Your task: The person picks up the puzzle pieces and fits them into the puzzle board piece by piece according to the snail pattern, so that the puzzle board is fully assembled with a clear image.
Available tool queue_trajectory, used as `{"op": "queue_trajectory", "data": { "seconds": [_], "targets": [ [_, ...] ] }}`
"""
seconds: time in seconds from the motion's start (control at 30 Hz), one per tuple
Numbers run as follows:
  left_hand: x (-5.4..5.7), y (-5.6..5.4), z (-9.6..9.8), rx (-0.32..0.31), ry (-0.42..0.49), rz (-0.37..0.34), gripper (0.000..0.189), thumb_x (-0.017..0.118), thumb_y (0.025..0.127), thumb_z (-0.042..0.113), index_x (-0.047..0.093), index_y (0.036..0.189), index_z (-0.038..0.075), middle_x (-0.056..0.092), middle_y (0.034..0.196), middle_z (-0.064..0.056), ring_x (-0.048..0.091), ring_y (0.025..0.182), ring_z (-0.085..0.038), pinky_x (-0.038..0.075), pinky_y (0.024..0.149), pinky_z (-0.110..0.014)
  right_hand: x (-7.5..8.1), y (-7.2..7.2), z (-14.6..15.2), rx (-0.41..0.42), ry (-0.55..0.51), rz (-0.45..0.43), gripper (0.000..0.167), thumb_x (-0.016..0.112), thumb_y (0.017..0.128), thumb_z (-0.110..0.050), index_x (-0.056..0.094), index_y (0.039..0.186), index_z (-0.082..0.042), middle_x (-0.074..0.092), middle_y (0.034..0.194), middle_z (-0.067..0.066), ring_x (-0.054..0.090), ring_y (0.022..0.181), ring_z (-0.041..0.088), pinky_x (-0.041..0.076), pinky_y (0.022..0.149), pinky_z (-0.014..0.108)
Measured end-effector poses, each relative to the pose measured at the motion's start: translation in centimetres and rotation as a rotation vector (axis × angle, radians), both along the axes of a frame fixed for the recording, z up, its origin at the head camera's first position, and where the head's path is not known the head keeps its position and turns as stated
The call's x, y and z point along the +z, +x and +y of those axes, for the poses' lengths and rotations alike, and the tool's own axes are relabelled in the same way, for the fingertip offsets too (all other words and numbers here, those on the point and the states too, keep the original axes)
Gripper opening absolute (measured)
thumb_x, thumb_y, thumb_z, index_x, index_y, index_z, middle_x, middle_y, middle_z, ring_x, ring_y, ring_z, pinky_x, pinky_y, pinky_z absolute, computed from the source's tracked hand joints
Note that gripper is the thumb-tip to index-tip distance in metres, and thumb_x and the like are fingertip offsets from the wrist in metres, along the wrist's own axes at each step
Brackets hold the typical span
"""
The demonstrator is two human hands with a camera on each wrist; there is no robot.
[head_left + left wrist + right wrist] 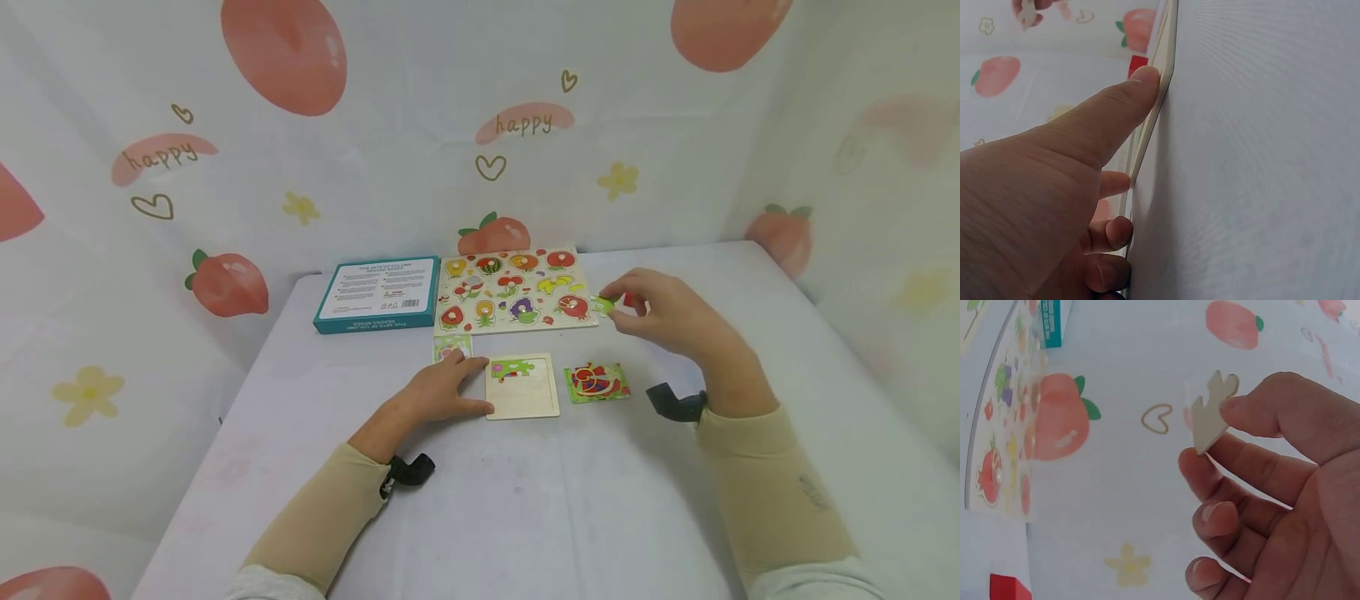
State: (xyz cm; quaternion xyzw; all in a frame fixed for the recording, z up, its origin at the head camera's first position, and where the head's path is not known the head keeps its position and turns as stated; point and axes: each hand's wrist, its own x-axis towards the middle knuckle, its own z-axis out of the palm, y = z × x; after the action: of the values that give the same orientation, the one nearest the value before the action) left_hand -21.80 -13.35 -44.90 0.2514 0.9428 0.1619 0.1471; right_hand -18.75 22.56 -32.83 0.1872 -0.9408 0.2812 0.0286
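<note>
My right hand [667, 317] pinches a green jigsaw piece [602, 305] between thumb and fingers, raised by the fruit board's right edge. In the right wrist view the jigsaw piece [1213, 415] turns its pale wooden back and notched edge to me. My left hand [442, 387] rests at the left edge of a square wooden puzzle tray [525, 400], thumb near its lower corner, forefinger near the upper one. Joined green pieces [513, 368] lie in the tray's upper left. Left fingers partly cover a small picture card [452, 342]. Right of the tray lies a pile of jigsaw pieces [597, 383].
Behind the tray lies a wooden fruit peg board [480, 314], with a teal-edged box [378, 292] to its left. A red block [1009, 587] sits beyond my right hand. The white cloth [510, 517] covers the table, and a patterned curtain [420, 125] hangs behind.
</note>
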Motion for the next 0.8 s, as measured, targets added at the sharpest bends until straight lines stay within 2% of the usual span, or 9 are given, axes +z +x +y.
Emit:
{"op": "queue_trajectory", "data": {
  "seconds": [0.17,0.3,0.6,0.8],
  "targets": [
    [-0.1,0.0,0.0,0.002,-0.010,-0.004,0.088,0.078,0.083,0.062,0.046,0.156,0.026,0.049,0.124,-0.002,0.050,0.098,-0.021,0.046,0.084,-0.035,-0.2,0.1,-1.1,0.020,-0.019,0.037,0.029,0.070,0.096,-0.014,0.072,0.124,-0.007,0.062,0.107,0.007,0.051,0.092,0.024,0.046,0.073,0.039],
    [-0.2,0.0,-0.1,0.002,-0.007,-0.001,0.087,0.079,0.083,0.061,0.046,0.156,0.026,0.049,0.123,-0.002,0.050,0.098,-0.020,0.046,0.084,-0.035,-0.5,0.1,-1.9,0.036,-0.026,0.061,0.029,0.071,0.095,-0.013,0.072,0.123,-0.007,0.063,0.108,0.007,0.052,0.092,0.025,0.047,0.074,0.039],
    [-0.3,-0.1,-0.1,0.002,-0.001,-0.003,0.088,0.079,0.082,0.062,0.047,0.156,0.026,0.050,0.123,-0.001,0.050,0.100,-0.020,0.047,0.085,-0.035,-1.7,-0.2,-3.1,0.061,-0.042,0.035,0.032,0.072,0.096,-0.016,0.072,0.128,-0.012,0.064,0.118,0.003,0.053,0.093,0.025,0.049,0.073,0.039],
    [-0.3,-0.1,-0.1,0.001,0.003,-0.004,0.089,0.079,0.082,0.063,0.047,0.156,0.025,0.050,0.122,-0.001,0.050,0.100,-0.020,0.046,0.084,-0.035,-2.9,-0.8,-4.0,0.108,-0.040,0.017,0.032,0.074,0.095,-0.016,0.073,0.126,-0.012,0.065,0.124,0.005,0.059,0.100,0.027,0.055,0.082,0.041]
  ]
}}
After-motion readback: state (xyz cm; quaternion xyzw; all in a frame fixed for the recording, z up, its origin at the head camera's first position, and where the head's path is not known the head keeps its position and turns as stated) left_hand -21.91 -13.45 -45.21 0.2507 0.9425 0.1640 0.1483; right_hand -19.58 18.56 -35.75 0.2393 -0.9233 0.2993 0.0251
